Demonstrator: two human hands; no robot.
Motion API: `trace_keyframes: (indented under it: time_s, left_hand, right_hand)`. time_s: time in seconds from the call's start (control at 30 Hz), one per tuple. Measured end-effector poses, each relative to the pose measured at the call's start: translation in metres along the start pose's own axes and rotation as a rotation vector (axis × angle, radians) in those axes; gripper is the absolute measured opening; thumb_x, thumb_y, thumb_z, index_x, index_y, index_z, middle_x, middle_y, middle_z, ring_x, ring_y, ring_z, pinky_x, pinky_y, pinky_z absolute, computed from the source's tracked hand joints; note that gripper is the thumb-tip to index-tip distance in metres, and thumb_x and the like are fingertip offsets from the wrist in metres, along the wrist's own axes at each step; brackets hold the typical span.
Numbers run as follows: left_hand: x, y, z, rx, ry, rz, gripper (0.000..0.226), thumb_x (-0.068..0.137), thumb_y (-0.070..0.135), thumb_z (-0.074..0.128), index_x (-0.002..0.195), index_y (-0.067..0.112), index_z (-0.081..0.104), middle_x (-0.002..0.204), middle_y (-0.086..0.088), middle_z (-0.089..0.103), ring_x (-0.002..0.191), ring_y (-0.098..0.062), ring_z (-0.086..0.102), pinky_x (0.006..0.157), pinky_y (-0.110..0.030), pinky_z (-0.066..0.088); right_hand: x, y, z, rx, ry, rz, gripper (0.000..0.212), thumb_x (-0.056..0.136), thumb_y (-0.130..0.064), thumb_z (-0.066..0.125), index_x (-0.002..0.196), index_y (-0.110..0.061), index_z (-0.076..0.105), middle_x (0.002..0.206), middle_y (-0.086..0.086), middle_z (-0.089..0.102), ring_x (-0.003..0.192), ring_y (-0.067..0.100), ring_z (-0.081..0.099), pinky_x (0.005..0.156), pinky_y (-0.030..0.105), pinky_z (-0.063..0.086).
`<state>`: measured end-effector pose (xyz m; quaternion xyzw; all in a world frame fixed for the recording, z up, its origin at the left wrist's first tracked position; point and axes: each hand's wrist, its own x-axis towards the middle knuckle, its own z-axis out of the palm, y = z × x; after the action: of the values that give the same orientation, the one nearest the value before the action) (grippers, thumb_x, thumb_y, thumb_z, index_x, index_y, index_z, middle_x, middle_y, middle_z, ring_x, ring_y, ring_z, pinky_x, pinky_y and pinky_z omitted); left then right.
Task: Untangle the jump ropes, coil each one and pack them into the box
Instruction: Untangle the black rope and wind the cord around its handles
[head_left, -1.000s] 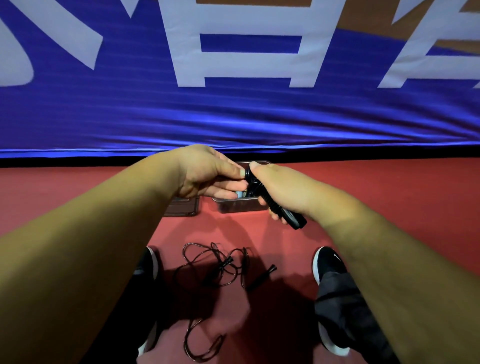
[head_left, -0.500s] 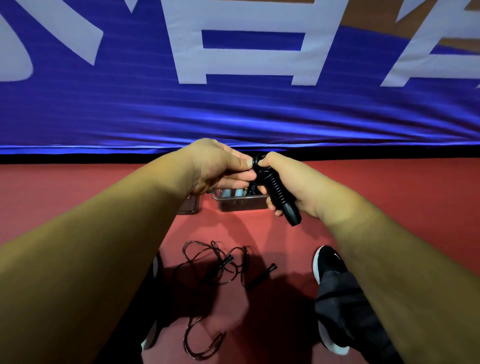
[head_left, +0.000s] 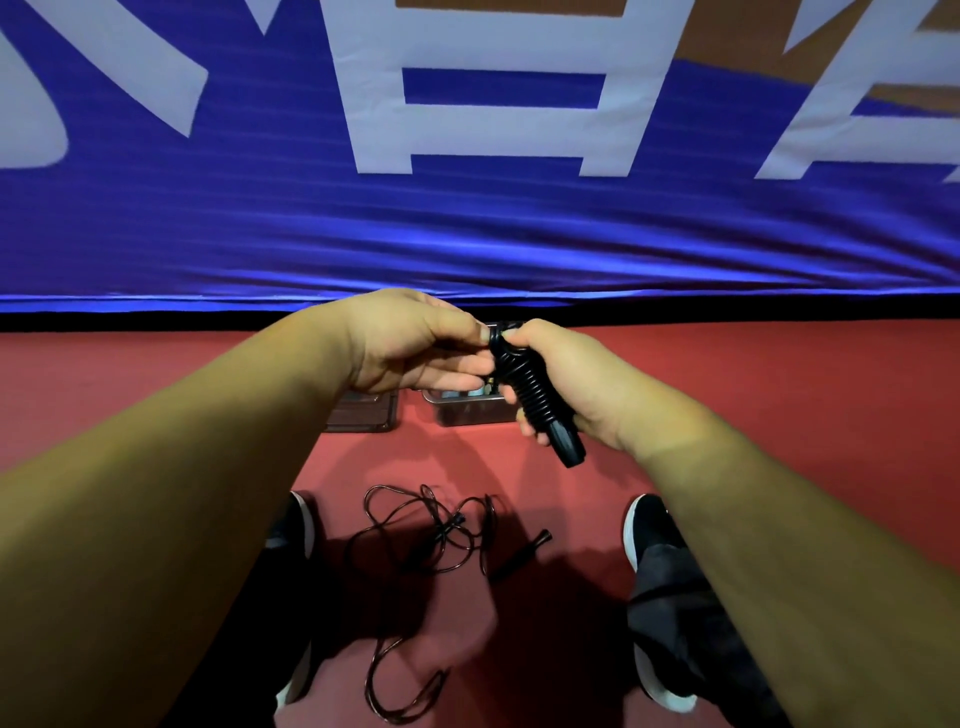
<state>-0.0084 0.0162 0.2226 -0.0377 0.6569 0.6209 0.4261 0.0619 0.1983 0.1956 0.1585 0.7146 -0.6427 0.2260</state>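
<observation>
Hands meet in the air just above the box (head_left: 462, 413), which stands on the red floor (head_left: 779, 415) close under the blue banner (head_left: 467, 234). The right hand (head_left: 566, 384) is clenched round a wound rope (head_left: 532, 395). Its black cord lies in tight turns round the handles. This bundle points slantwise, with its upper end over the box and its bare lower end sticking out of the fist on the side nearer to the person. The left hand (head_left: 415, 343) pinches the top of the bundle between thumb and forefinger. Its other fingers are curled under and hide a part of the box.

The box is small, with clear walls and rounded corners. Something pale lies inside, but I cannot tell what it is. Just left of the box a flat dark piece (head_left: 363, 415) lies on the floor, partly behind the left wrist.

Nearer to the person than the box, a loose rope (head_left: 431, 535) lies on the floor in tangled loops, with one black handle (head_left: 519, 556) at its right side. A further loop (head_left: 400, 691) of cord lies even farther from the box, in shadow. The tangle lies between two black shoes with white soles, the left shoe (head_left: 296, 525) and the right shoe (head_left: 649, 530), both well apart from the box. The banner carries large white signs.
</observation>
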Motion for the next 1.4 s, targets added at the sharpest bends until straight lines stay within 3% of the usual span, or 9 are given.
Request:
trace_keyframes:
  time_s: [0.17, 0.4, 0.5, 0.57, 0.67, 0.8, 1.1, 1.3, 1.4]
  left_hand:
    - [-0.002, 0.008, 0.008, 0.057, 0.064, 0.094, 0.006, 0.099, 0.003, 0.064, 0.103, 0.003, 0.069, 0.095, -0.019, 0.076, 0.086, -0.021, 0.078, 0.075, -0.032, 0.066]
    - [-0.005, 0.009, 0.01, 0.247, 0.146, 0.21, 0.012, 0.1, -0.001, 0.058, 0.107, -0.001, 0.069, 0.102, -0.027, 0.076, 0.092, -0.031, 0.079, 0.084, -0.04, 0.063]
    - [-0.006, 0.005, 0.009, 0.245, 0.143, 0.204, 0.011, 0.097, 0.009, 0.071, 0.104, 0.001, 0.07, 0.096, -0.023, 0.077, 0.092, -0.03, 0.079, 0.085, -0.041, 0.063]
    - [-0.006, 0.003, 0.008, 0.229, 0.136, 0.19, 0.029, 0.09, 0.017, 0.081, 0.107, -0.004, 0.072, 0.096, -0.021, 0.078, 0.093, -0.028, 0.078, 0.086, -0.039, 0.063]
    - [-0.007, 0.003, 0.006, 0.177, 0.158, 0.187, 0.036, 0.088, 0.015, 0.082, 0.113, -0.009, 0.07, 0.103, -0.026, 0.076, 0.087, -0.024, 0.076, 0.082, -0.036, 0.063]
    - [-0.004, 0.007, 0.003, 0.225, 0.19, 0.203, 0.033, 0.093, 0.013, 0.077, 0.115, -0.01, 0.069, 0.102, -0.026, 0.076, 0.09, -0.026, 0.077, 0.086, -0.041, 0.064]
    - [-0.002, 0.008, 0.011, 0.005, 0.097, 0.052, 0.005, 0.096, 0.011, 0.07, 0.099, 0.011, 0.074, 0.09, -0.007, 0.071, 0.083, -0.016, 0.071, 0.079, -0.043, 0.066]
    - [0.001, 0.009, 0.016, 0.069, 0.221, 0.151, 0.002, 0.092, 0.014, 0.074, 0.092, 0.015, 0.073, 0.077, -0.003, 0.072, 0.063, -0.014, 0.072, 0.066, -0.03, 0.062]
    - [0.005, 0.007, 0.024, 0.035, 0.302, 0.26, 0.006, 0.085, 0.009, 0.075, 0.087, 0.011, 0.069, 0.075, -0.012, 0.066, 0.061, -0.023, 0.062, 0.069, -0.034, 0.057]
  right_hand:
    - [0.005, -0.004, 0.002, -0.032, 0.106, -0.043, 0.042, 0.079, -0.057, 0.052, 0.101, -0.023, 0.064, 0.077, 0.007, 0.063, 0.055, 0.026, 0.058, 0.057, 0.035, 0.046]
    - [0.009, -0.002, 0.001, -0.08, 0.185, -0.118, 0.012, 0.099, -0.036, 0.061, 0.096, -0.025, 0.064, 0.075, 0.007, 0.062, 0.043, 0.015, 0.056, 0.044, 0.024, 0.042]
    - [0.011, -0.001, 0.005, -0.114, 0.185, -0.137, 0.01, 0.086, -0.041, 0.068, 0.084, -0.031, 0.067, 0.068, 0.006, 0.062, 0.052, 0.021, 0.054, 0.051, 0.034, 0.045]
    - [0.013, 0.0, 0.006, -0.159, 0.212, -0.165, 0.01, 0.085, -0.04, 0.068, 0.085, -0.03, 0.067, 0.064, 0.002, 0.062, 0.05, 0.018, 0.054, 0.056, 0.038, 0.046]
    - [0.013, -0.003, 0.008, -0.301, 0.276, -0.207, 0.015, 0.092, -0.043, 0.066, 0.095, -0.027, 0.064, 0.072, -0.002, 0.07, 0.05, 0.01, 0.061, 0.058, 0.039, 0.053]
    - [0.012, -0.001, 0.008, -0.459, 0.32, -0.247, 0.028, 0.092, -0.058, 0.061, 0.099, -0.031, 0.059, 0.088, 0.0, 0.077, 0.07, 0.019, 0.072, 0.074, 0.044, 0.06]
    - [0.004, -0.004, 0.004, -0.586, 0.342, -0.353, 0.047, 0.096, -0.066, 0.062, 0.12, -0.026, 0.053, 0.101, -0.012, 0.066, 0.084, 0.004, 0.065, 0.067, 0.027, 0.045]
    - [0.006, -0.004, 0.007, -0.475, 0.345, -0.373, 0.044, 0.094, -0.062, 0.069, 0.116, -0.027, 0.052, 0.099, -0.011, 0.067, 0.082, 0.002, 0.065, 0.066, 0.025, 0.045]
    - [0.009, -0.004, 0.008, -0.453, 0.372, -0.384, 0.045, 0.092, -0.06, 0.073, 0.115, -0.027, 0.052, 0.1, -0.012, 0.066, 0.082, -0.002, 0.062, 0.057, 0.01, 0.04]
